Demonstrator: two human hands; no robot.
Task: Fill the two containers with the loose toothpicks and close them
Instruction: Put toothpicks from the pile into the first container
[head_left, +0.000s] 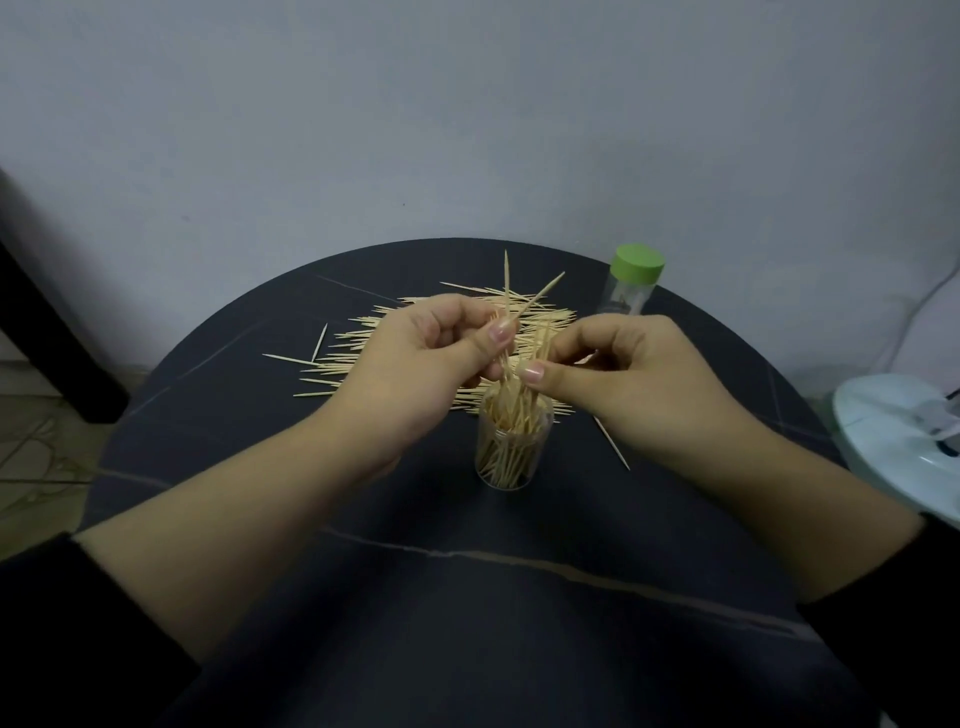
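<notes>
A pale grey wall (467, 104) fills the upper half of the view. Below it lies a round, dark surface (467, 597) crossed by thin light lines. Two bare forearms in black sleeves (47, 623) reach in from the near edge. The hands meet above the middle of the surface. The left hand (415, 364) has its fingers curled and pinches a few toothpicks (506, 291) between thumb and fingers, their points sticking up and fanning apart. The right hand (628, 374), just beside it, is also curled, and its thumb and forefinger pinch a small bundle of sticks (543, 343) that runs down toward the jar below. At the right edge sits a pale blue rounded object (893, 431), partly cut off. Behind the hands a loose pile of toothpicks (363, 358) spreads flat across the far part of the surface. Directly under the hands stands a clear open container (511, 452), upright and crowded with toothpicks leaning at mixed angles. A second clear container (626, 299) stands upright at the far right rim, well apart from the first, capped with a green lid (637, 262). One stray toothpick (613, 444) lies alone to the right of the open container, under the right wrist.
</notes>
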